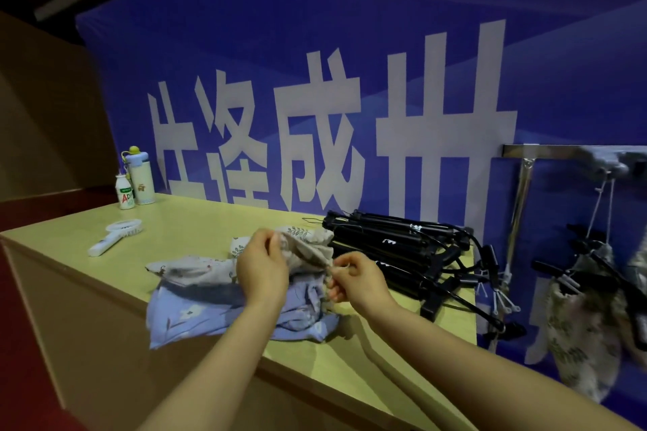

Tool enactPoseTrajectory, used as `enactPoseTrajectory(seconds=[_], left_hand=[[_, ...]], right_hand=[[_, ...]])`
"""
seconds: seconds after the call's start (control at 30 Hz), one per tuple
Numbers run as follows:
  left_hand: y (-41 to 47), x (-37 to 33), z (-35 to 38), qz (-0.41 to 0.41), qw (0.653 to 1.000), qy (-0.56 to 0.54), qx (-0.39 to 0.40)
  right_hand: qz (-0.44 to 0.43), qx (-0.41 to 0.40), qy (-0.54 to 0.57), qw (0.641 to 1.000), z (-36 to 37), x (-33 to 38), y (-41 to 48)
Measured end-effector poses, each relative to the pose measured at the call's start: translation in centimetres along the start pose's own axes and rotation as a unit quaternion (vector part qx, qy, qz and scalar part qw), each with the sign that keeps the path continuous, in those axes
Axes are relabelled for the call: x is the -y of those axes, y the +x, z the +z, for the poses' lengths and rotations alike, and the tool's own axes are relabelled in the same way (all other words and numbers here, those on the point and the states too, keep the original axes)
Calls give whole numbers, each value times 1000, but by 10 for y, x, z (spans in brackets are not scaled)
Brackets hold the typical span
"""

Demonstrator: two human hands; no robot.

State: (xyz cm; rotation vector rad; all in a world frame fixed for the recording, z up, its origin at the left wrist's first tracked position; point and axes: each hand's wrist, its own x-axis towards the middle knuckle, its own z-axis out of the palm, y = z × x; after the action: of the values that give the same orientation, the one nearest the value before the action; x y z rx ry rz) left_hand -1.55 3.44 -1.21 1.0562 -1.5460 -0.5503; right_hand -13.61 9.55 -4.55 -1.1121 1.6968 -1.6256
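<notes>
As the left hand and right hand pinch it, the crumpled beige leafy cloth stretches nine o'clock to three o'clock

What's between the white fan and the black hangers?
Head view: a beige leafy cloth, pinched by the left hand and right hand, over a blue cloth.

left hand raised, fingers pinched | right hand curled, apparently pinching | both close together
</notes>
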Motion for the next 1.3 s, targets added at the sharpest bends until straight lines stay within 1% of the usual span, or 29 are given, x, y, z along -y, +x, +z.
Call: enactPoseTrajectory(seconds=[0.13, 0.23, 0.33, 0.4, 0.47, 0.63, 0.7, 0.87, 0.97, 1.03, 1.1, 1.17, 1.23, 1.27, 1.3], left_hand=[[31, -36, -3, -8, 997, -74, -2], [48, -60, -5, -29, 992, -126, -1], [60, -76, -5, -28, 984, -175, -5], [62, -84, -6, -19, 984, -179, -10], [63, -91, -9, -14, 981, -192, -21], [68, -104, -32, -1, 971, -227, -71], [68, -114, -50, 10, 967, -230, -104], [55, -138, -103, 60, 951, -212, -218], [40, -139, -129, 91, 950, -180, -239], [30, -131, -144, 92, 962, -133, -220], [22, -117, -157, 73, 980, -64, -171], [21, -97, -166, 57, 993, 47, -91], [23, -74, -174, 35, 984, 172, 10], [23, -64, -177, 10, 979, 192, 62], [22, -57, -179, -15, 975, 189, 112]], right_hand=[[-37, 35, 23, 998, 0, 24, 10], [-42, 62, 47, 996, 4, 43, 15], [-50, 59, 45, 996, 11, 55, 25], [-69, 52, 25, 996, 15, 61, 28], [-78, 43, 36, 995, 19, 69, 28], [-113, 66, 68, 989, 23, 99, 19], [-135, 82, 74, 985, 26, 117, 12], [-172, 149, 99, 969, 50, 156, -18], [-182, 185, 86, 962, 65, 165, -41], [-162, 190, 80, 965, 67, 163, -56], [-121, 186, 75, 972, 62, 155, -67], [-72, 176, 38, 981, 50, 144, -71], [-29, 176, -24, 984, 35, 134, -75], [-16, 176, -50, 983, 28, 131, -78], [-10, 173, -65, 983, 22, 129, -81]])
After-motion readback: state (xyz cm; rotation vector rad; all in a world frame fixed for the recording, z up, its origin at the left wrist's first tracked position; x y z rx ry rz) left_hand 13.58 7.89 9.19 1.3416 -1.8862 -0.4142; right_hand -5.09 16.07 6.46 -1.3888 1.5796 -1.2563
